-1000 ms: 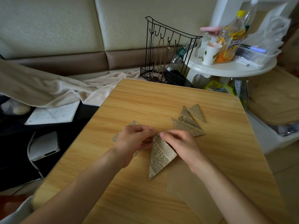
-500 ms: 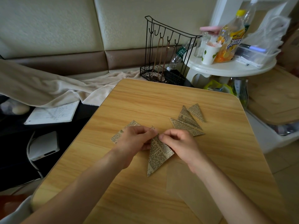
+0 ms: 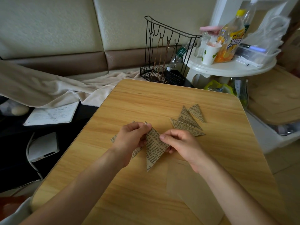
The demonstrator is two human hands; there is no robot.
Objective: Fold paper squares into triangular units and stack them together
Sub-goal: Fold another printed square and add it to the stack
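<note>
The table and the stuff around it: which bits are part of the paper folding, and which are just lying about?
Part of the job:
- newsprint triangle, held by left hand and right hand
- finished triangles
- plain brown sheets

Just lying about:
- wire rack
- orange drink bottle
- paper cup
- notebook
- blanket

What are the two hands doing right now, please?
Left hand: pinching the folded paper triangle at its top.
Right hand: pinching the same triangle's right edge.
</note>
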